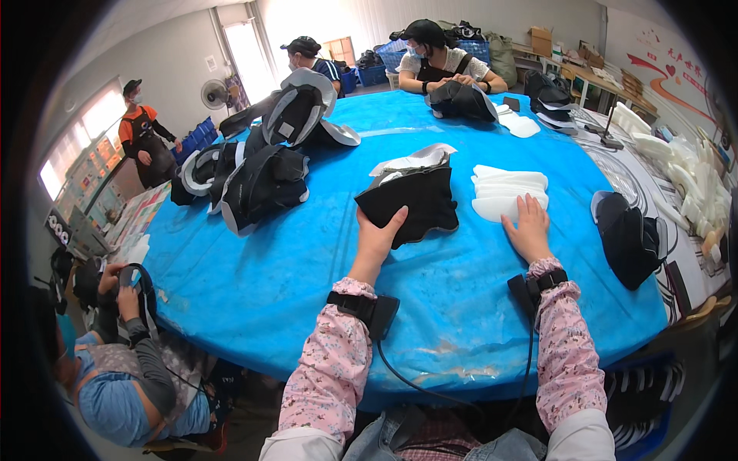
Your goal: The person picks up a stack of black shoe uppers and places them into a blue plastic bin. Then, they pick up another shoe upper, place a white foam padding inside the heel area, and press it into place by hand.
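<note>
My left hand (373, 240) grips the near left edge of a black fabric cap piece (421, 201), its thumb on top and the other fingers hidden behind. A pale grey-white curved part (413, 160) shows at the far edge of that piece. To the right lies a stack of white curved flat pieces (503, 186). Stretched fingers of my right hand (530, 233) rest on the near right edge of this stack, not closed round it. Both wrists carry black straps with small boxes and cables.
A blue sheet (438, 307) covers the table. Black cap pieces are heaped at left (265, 180), and another bundle (626, 238) lies at right. White parts (684, 165) pile up at far right. Co-workers sit across (438, 61) and at lower left (131, 376); one stands at left (142, 134).
</note>
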Tool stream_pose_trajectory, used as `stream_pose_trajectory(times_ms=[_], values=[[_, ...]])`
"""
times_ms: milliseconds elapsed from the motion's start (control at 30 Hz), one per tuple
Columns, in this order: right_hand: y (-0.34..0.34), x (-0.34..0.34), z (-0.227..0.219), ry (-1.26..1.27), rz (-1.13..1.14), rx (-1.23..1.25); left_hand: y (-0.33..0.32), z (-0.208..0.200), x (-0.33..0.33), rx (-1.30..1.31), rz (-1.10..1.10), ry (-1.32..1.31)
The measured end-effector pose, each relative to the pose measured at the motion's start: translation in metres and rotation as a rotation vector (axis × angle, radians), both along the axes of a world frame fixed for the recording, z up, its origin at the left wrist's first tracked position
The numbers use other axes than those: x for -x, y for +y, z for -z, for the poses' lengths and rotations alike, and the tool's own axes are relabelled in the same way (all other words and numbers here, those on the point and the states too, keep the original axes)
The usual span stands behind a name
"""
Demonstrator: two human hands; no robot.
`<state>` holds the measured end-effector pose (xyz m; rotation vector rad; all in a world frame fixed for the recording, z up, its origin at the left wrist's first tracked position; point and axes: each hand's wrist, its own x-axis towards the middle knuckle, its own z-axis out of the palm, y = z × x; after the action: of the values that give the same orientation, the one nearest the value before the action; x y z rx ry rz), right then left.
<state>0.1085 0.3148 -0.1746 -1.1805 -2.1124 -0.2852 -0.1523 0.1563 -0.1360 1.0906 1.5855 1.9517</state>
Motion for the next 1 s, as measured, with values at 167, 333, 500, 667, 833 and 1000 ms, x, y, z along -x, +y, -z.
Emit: stream_pose_trajectory(times_ms=[167,333,500,667,833,1000], values=[[-0.004,-0.002,-0.003,-0.033,-0.013,0.02,-0.003,-0.003,-0.003,0.007,-0.021,-0.007],[-0.016,0.001,-0.02,-0.014,-0.072,0.061,-0.005,-0.006,-0.006,0.024,-0.018,-0.006],[-0.023,0.002,-0.026,0.006,-0.096,0.094,-0.004,-0.005,-0.005,0.02,-0.016,-0.005],[-0.022,0.0,-0.022,0.012,-0.116,0.03,-0.005,-0.008,-0.008,0.021,-0.008,0.0],[-0.025,0.003,-0.025,0.028,-0.136,0.06,-0.006,-0.006,-0.006,0.026,-0.024,0.023],[-0.011,-0.002,-0.025,-0.016,-0.156,0.087,-0.004,-0.007,-0.008,0.035,-0.025,0.027]])
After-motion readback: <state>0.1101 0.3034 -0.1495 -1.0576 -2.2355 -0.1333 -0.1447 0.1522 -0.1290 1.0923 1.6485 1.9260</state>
